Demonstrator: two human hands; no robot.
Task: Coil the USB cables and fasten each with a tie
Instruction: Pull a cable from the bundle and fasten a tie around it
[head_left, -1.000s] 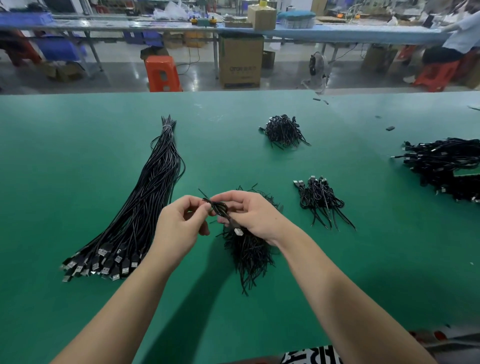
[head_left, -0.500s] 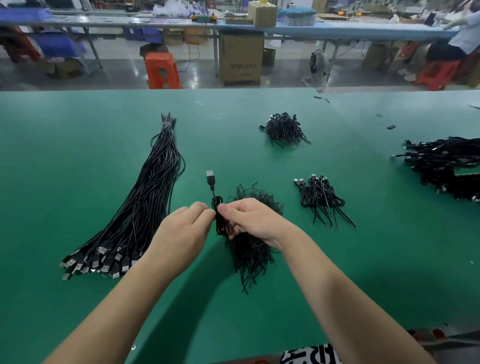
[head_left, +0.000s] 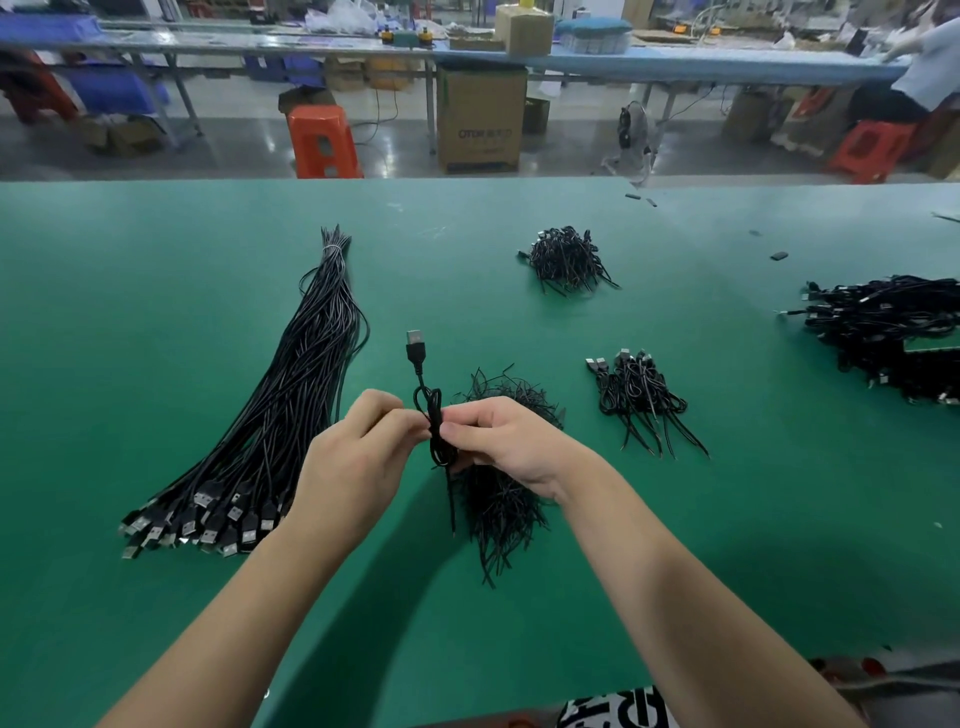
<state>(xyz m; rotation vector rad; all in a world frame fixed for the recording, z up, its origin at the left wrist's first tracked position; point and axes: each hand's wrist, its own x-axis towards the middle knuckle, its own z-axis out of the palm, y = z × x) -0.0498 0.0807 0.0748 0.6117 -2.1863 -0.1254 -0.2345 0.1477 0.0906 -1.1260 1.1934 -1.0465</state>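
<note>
Since a second ago, the USB plug (head_left: 414, 339) has swung up. We pinch the coiled USB cable (head_left: 435, 426) between left hand (head_left: 353, 457) and right hand (head_left: 511, 441), above the tie pile (head_left: 498, 499). Fastening seems almost done.

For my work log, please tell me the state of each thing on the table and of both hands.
Coiled cable: folded, plug up, pinched by both hands.
Left hand: pinching coil.
Right hand: pinching coil.
Long bundle: uncoiled, tied at far end.
Ties pile: loose.
Near pile: coiled cables.
</note>
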